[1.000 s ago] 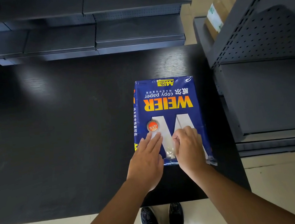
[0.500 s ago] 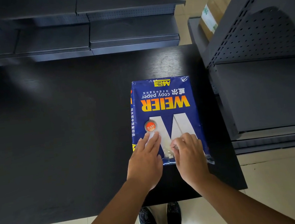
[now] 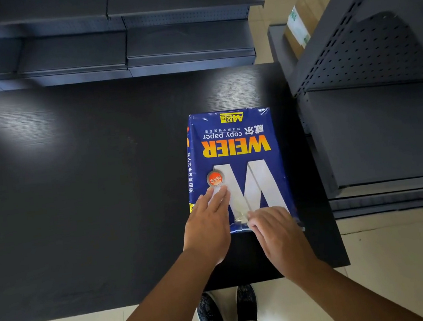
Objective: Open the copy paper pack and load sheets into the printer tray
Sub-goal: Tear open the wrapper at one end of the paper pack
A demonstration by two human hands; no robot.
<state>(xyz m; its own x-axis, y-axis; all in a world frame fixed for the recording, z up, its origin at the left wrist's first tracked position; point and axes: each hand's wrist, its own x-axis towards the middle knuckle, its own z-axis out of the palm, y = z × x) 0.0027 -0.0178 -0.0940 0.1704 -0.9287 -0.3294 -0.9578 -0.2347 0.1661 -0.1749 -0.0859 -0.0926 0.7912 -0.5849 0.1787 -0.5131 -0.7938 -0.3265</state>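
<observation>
A blue wrapped copy paper pack (image 3: 234, 142) with "WEIER copy paper" printed upside down to me lies flat on the right part of the black table (image 3: 89, 187). My left hand (image 3: 207, 229) rests flat on the pack's near left corner, fingers stretched out beside a round orange sticker (image 3: 215, 178). My right hand (image 3: 277, 234) sits at the pack's near edge with its fingers curled onto the wrapper, which is crinkled there. No printer or tray is in view.
Dark grey metal shelving (image 3: 380, 127) stands close to the table's right edge. More grey shelves (image 3: 122, 38) run along the far side. A cardboard box (image 3: 298, 29) lies on the floor behind the right shelving. My shoes (image 3: 227, 309) show below the table's near edge.
My right hand has slid back toward me, from the top of the pack to its near edge. My left hand has stayed pressed on the pack.
</observation>
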